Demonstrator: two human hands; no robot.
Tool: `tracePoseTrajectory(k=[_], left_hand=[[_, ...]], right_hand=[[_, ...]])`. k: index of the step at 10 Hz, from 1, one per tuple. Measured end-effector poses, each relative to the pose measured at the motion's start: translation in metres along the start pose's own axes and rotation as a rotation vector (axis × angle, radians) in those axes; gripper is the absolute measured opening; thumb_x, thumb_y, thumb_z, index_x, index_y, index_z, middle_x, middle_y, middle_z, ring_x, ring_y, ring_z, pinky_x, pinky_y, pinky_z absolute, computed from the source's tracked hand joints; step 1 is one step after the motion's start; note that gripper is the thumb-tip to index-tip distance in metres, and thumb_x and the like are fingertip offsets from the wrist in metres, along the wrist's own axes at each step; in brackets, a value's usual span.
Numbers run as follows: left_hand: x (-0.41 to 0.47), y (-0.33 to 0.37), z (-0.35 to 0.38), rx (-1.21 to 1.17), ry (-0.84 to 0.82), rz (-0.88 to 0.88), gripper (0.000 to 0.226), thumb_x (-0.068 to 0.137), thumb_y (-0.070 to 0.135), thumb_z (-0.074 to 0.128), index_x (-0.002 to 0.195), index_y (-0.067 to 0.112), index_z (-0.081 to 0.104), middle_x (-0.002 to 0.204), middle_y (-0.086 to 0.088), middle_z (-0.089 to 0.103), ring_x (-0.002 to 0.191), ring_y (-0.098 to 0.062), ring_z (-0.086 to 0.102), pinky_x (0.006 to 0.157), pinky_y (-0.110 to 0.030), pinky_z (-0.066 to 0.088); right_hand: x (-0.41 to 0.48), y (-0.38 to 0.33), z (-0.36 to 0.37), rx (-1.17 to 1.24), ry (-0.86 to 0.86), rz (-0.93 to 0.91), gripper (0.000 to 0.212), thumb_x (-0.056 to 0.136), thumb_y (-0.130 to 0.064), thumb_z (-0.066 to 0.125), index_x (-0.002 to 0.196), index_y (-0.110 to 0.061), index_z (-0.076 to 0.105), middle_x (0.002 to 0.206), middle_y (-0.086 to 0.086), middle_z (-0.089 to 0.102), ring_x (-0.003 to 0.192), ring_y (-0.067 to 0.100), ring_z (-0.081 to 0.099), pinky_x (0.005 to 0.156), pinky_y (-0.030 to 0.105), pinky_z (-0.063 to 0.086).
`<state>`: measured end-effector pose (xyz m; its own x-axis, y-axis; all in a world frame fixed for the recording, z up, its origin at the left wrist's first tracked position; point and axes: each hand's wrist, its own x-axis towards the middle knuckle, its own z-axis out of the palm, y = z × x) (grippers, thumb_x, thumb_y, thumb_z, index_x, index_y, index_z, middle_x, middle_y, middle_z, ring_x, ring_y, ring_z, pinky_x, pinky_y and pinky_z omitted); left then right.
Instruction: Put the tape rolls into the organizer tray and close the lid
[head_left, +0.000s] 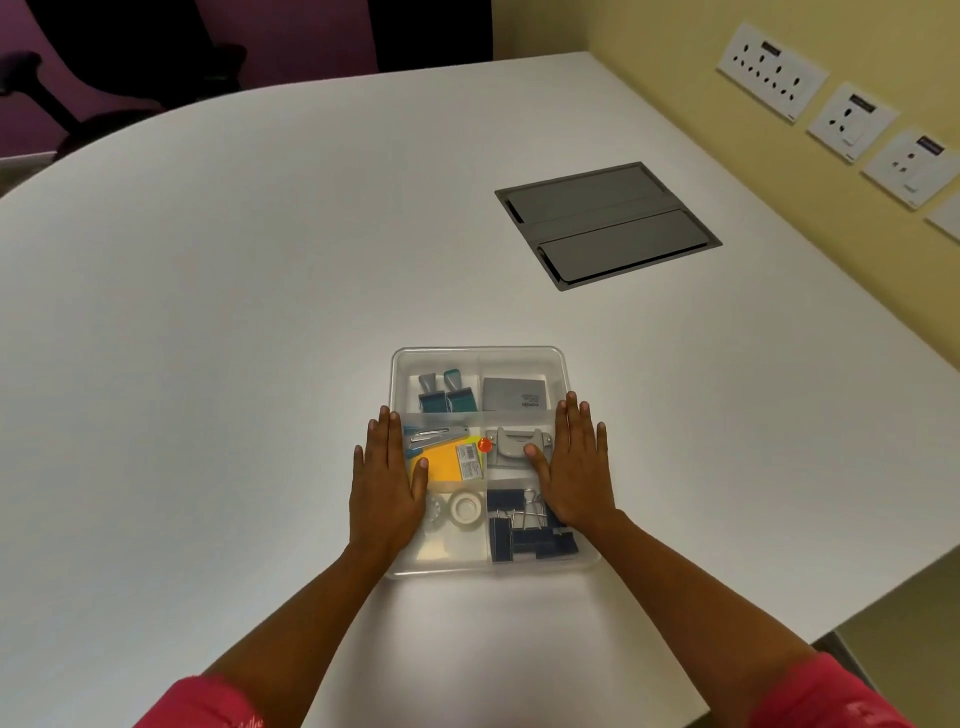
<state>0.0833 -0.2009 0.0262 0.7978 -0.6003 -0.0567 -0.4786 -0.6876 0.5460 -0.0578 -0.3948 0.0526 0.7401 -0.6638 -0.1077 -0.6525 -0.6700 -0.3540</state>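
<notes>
A clear plastic organizer tray (478, 356) sits on the white table near the front, with a clear lid lying flat over it. Two tape rolls lie in its near-left compartment: a white one (466, 510) and a clearer one (434, 512) partly hidden by my left hand. My left hand (387, 480) rests flat, palm down, on the tray's left side. My right hand (574, 465) rests flat on the right side, its thumb over a grey punch. Both hands press on the lid with fingers spread, holding nothing.
Other compartments hold teal clips (447, 395), a grey card box (515, 394), a stapler with yellow notes (441, 457) and black binder clips (524, 530). A grey cable hatch (608, 223) is set in the table at the far right. Wall sockets (769, 70) line the yellow wall.
</notes>
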Motion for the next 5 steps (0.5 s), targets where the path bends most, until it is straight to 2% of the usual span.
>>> tracePoseTrajectory(k=[2, 3, 5], left_hand=[[0.013, 0.01, -0.017, 0.091, 0.014, 0.052, 0.068, 0.093, 0.046, 0.026, 0.15, 0.017, 0.002, 0.161, -0.005, -0.002, 0.148, -0.026, -0.005, 0.121, -0.044, 0.002], [0.024, 0.018, -0.039, 0.103, 0.091, 0.048, 0.068, 0.096, 0.043, 0.028, 0.149, 0.014, -0.002, 0.16, -0.007, -0.004, 0.148, -0.025, -0.006, 0.122, -0.043, 0.002], [0.061, 0.046, -0.102, 0.236, 0.291, 0.172, 0.068, 0.097, 0.041, 0.026, 0.148, 0.01, -0.006, 0.16, -0.008, -0.007, 0.148, -0.024, -0.008, 0.122, -0.04, 0.0]], right_hand=[[0.001, 0.0, -0.007, -0.012, 0.008, -0.047, 0.074, 0.096, -0.051, 0.029, 0.151, -0.011, 0.0, 0.161, 0.007, 0.001, 0.149, 0.023, -0.001, 0.123, 0.044, 0.005], [0.004, -0.004, -0.021, -0.024, 0.049, -0.042, 0.073, 0.097, -0.049, 0.031, 0.151, -0.011, -0.001, 0.161, 0.008, 0.0, 0.149, 0.023, -0.002, 0.123, 0.041, 0.003], [0.038, -0.028, -0.083, -0.112, 0.256, -0.095, 0.086, 0.085, -0.062, 0.0, 0.149, -0.005, -0.001, 0.16, 0.012, -0.003, 0.148, 0.026, -0.003, 0.122, 0.038, 0.003]])
